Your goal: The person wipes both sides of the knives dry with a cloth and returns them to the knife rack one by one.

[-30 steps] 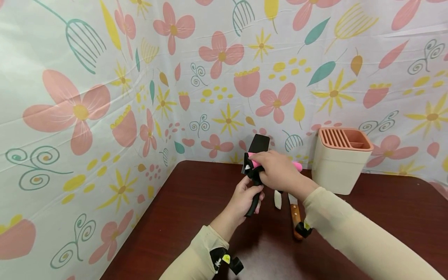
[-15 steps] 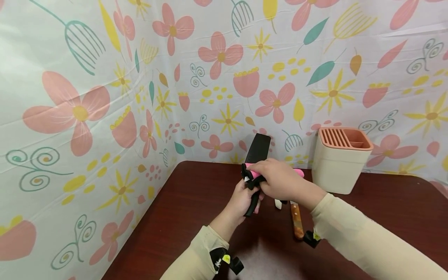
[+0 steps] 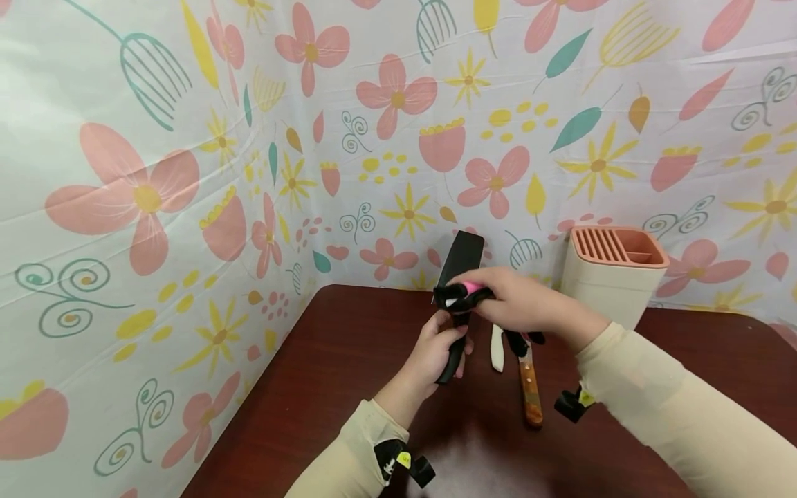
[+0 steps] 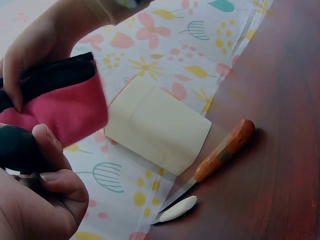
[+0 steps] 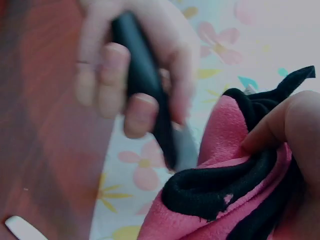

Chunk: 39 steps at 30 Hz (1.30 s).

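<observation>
My left hand (image 3: 436, 353) grips the black handle of a broad, dark-bladed cleaver (image 3: 462, 256), held up above the table with its blade pointing away. In the right wrist view the cleaver's handle (image 5: 142, 65) lies within the curled fingers, and the cloth hides part of the blade. A pink cloth with black edging (image 4: 75, 107) is bunched in my right hand (image 3: 523, 301), close to where the blade meets the handle. Whether the cloth touches the blade is unclear.
A wooden-handled knife (image 3: 530, 394) lies on the dark red table (image 3: 324, 387) beside a smaller white-handled knife (image 3: 497, 349). Behind my right hand stands a cream knife holder (image 3: 610, 290) with a slotted orange top. Floral sheeting (image 3: 386, 173) hangs around the table's back and left.
My right hand has shifted slightly right and the cloth has turned, showing more black edging and less pink. The left hand and cleaver stay nearly in place.
</observation>
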Available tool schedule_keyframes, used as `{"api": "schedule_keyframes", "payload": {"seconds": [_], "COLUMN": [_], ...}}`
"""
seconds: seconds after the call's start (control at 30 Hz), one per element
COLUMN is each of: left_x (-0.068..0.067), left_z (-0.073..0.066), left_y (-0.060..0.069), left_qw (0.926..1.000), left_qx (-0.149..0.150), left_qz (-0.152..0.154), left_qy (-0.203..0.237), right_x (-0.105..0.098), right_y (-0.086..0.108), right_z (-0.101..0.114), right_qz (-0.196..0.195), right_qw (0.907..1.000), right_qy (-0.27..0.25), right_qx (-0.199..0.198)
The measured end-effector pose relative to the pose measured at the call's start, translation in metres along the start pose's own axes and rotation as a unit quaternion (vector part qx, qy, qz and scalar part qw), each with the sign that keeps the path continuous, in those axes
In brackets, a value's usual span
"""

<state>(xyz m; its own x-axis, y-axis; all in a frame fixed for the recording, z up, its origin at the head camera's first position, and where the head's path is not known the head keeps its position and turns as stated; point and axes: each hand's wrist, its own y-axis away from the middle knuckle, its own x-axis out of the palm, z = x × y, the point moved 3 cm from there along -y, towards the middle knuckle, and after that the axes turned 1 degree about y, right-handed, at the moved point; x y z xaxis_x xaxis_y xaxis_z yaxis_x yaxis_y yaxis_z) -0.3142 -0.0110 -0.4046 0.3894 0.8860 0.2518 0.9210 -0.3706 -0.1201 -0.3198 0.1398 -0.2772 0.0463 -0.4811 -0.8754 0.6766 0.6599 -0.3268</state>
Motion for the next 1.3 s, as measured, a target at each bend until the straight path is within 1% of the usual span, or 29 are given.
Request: {"api": "schedule_keyframes", "payload": {"seconds": [0.07,0.13,0.27,0.37,0.47,0.53,0.67,0.73,0.83,0.93,1.07,1.13,1.2,1.3], "left_x": [0.0,0.0,0.001,0.002,0.003,0.005,0.006,0.006,0.007,0.008,0.007,0.006,0.006,0.004], "left_z": [0.0,0.001,0.003,0.003,0.003,0.003,0.004,0.004,0.005,0.005,0.004,0.003,0.004,0.004], "left_y": [0.0,-0.001,0.0,0.0,0.0,0.001,0.001,0.002,0.003,0.004,0.004,0.004,0.003,0.003], "left_qw": [1.0,0.9999,0.9997,0.9997,0.9998,0.9998,0.9996,0.9995,0.9992,0.9991,0.9993,0.9993,0.9994,0.9996], "left_qx": [-0.005,-0.012,-0.022,-0.023,-0.022,-0.021,-0.02,-0.017,-0.013,-0.013,-0.01,-0.009,-0.01,-0.012], "left_qz": [-0.004,-0.005,-0.002,0.001,0.004,0.007,0.011,0.011,0.014,0.016,0.014,0.014,0.013,0.008], "left_qy": [0.0,-0.002,-0.005,-0.002,-0.001,-0.002,-0.014,-0.024,-0.035,-0.036,-0.033,-0.032,-0.03,-0.024], "right_x": [-0.011,-0.024,-0.044,-0.053,-0.056,-0.053,-0.034,-0.02,0.001,0.014,0.019,0.02,0.022,0.026], "right_y": [-0.004,-0.008,-0.018,-0.027,-0.035,-0.039,-0.047,-0.049,-0.05,-0.049,-0.049,-0.05,-0.049,-0.048], "right_z": [-0.003,-0.006,-0.015,-0.024,-0.036,-0.045,-0.062,-0.069,-0.076,-0.079,-0.078,-0.077,-0.076,-0.073], "right_qz": [-0.025,-0.05,-0.091,-0.12,-0.143,-0.159,-0.195,-0.194,-0.176,-0.173,-0.19,-0.191,-0.191,-0.184], "right_qw": [0.9996,0.9981,0.9917,0.9849,0.9782,0.9737,0.9674,0.9677,0.9696,0.9685,0.9638,0.9633,0.9634,0.9661], "right_qy": [-0.007,-0.007,-0.018,-0.012,0.011,0.022,0.053,0.068,0.093,0.104,0.111,0.116,0.121,0.117], "right_qx": [0.013,0.035,0.089,0.124,0.15,0.162,0.153,0.145,0.142,0.145,0.151,0.148,0.145,0.138]}}
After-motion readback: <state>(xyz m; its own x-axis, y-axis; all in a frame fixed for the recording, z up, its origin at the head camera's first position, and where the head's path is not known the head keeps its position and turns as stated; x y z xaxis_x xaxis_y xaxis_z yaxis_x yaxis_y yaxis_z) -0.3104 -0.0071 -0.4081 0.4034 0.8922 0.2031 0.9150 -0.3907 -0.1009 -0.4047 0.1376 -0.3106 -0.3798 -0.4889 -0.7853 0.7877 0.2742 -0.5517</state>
